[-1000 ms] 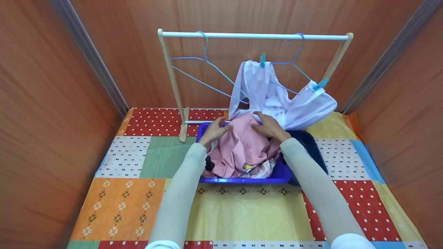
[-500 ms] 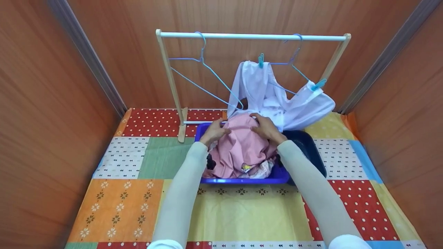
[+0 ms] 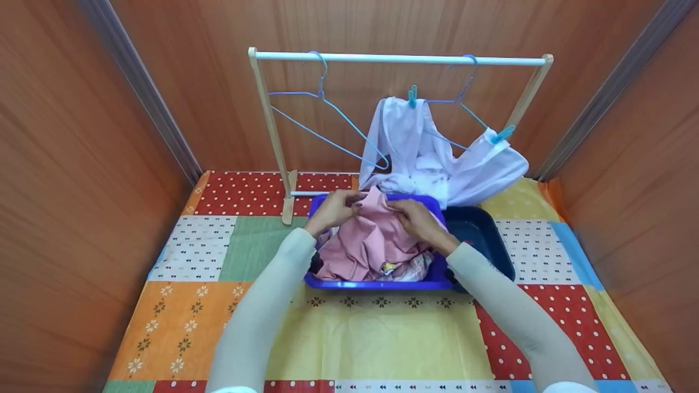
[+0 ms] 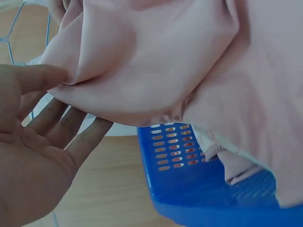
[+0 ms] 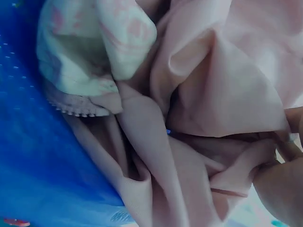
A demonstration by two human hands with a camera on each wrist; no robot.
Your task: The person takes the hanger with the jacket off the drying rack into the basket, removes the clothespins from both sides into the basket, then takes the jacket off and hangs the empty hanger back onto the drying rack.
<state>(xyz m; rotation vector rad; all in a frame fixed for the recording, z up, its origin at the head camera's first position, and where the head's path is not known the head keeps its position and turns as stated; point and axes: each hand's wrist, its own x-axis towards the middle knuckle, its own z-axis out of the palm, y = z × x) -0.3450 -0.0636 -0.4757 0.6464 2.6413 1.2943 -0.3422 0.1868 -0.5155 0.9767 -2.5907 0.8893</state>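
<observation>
A crumpled pink garment [image 3: 360, 245] lies partly lifted in the purple-blue plastic basket [image 3: 377, 285]; its exact kind cannot be made out. My left hand [image 3: 333, 210] pinches its upper left edge, thumb over the cloth and fingers beneath, as the left wrist view shows. On the other side, my right hand [image 3: 418, 219] pinches the upper right edge, though its fingertips are partly hidden by folds in the right wrist view. Under the pink cloth, a pale patterned cloth [image 5: 94, 47] with a frilled edge shows against the basket wall.
Behind the basket stands a drying rack [image 3: 371, 56]. One bare blue hanger [image 3: 349, 123] hangs at left; a white garment [image 3: 409, 142] is clipped to another by teal clothespins [image 3: 412, 96]. A dark tray [image 3: 483, 240] sits right of the basket. Wooden panels enclose the sides.
The garment's top has come down toward me and narrowed to a peak between my hands. My fingers have closed from a spread hold into pinches on its edges.
</observation>
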